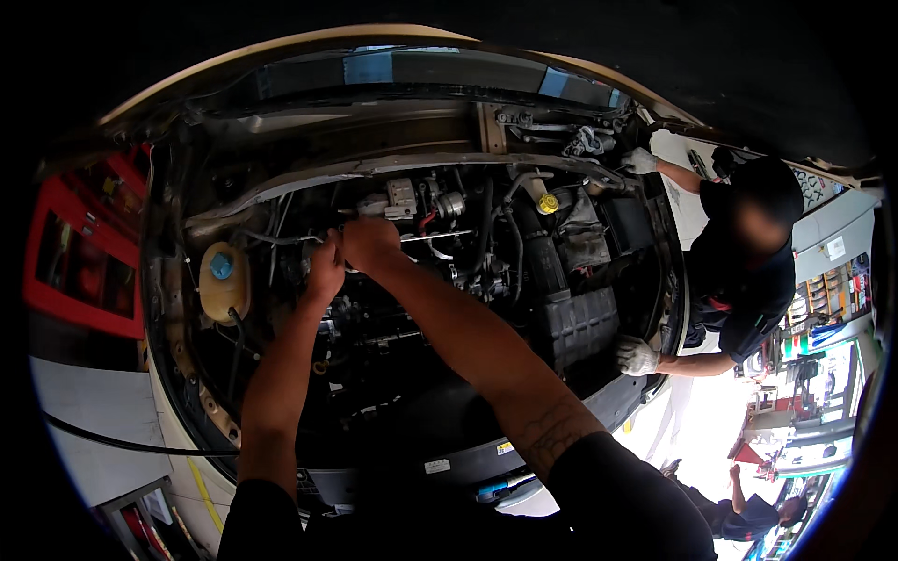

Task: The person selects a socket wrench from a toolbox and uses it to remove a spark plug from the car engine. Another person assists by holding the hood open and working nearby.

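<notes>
Both my arms reach over an open engine bay. My left hand [327,266] is closed, its fingertips up against my right hand [371,243], which is curled into a fist. What they grip is hidden by the fingers. A thin shiny metal rod [436,236] shows just right of my right fist; whether it is held or part of the engine I cannot tell. Just beyond my hands sits a silvery metal engine part [400,198]. The dark engine [374,341] lies below my forearms.
A yellowish coolant tank [224,288] with a blue cap stands at left; a yellow filler cap [547,203] is at right. A co-worker [748,243] leans in from the right, gloved hands [638,356] on the car's edge. A red cabinet [89,248] stands left. Another person [748,514] is lower right.
</notes>
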`<state>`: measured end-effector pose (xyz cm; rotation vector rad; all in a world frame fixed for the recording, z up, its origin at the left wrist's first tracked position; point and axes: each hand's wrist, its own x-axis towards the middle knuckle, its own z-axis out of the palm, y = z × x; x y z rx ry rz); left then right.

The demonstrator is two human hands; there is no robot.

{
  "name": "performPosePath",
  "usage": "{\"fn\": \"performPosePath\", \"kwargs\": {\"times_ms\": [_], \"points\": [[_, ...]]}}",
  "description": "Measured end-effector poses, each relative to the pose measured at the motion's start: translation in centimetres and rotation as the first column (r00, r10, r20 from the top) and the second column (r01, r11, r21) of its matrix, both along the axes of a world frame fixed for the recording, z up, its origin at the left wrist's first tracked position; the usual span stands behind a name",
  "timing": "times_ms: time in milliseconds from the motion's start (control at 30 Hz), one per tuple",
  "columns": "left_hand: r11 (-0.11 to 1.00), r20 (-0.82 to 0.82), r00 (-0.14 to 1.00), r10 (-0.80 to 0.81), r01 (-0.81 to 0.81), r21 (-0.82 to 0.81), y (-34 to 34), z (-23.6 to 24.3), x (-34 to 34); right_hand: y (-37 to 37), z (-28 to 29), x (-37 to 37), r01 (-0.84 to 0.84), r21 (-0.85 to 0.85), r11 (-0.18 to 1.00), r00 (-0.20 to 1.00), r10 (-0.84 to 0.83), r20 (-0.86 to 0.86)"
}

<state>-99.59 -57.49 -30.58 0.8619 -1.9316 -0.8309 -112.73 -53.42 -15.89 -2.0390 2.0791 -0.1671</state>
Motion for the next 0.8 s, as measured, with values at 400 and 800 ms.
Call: {"fn": "performPosePath", "kwargs": {"times_ms": [400,800], "points": [[0.983,0.13,0.991,0.031,-0.054,0.177,0.9,-1.4,-0.8,-1.2,0.6,-0.1,-0.105,0.101,0.989,0.981,0.12,-0.154],[0.975,0.109,0.992,0.056,-0.078,0.21,1.4,-0.5,-0.5,-0.6,3.2,-0.5,-0.236,0.092,0.967,0.948,0.25,-0.195]]}}
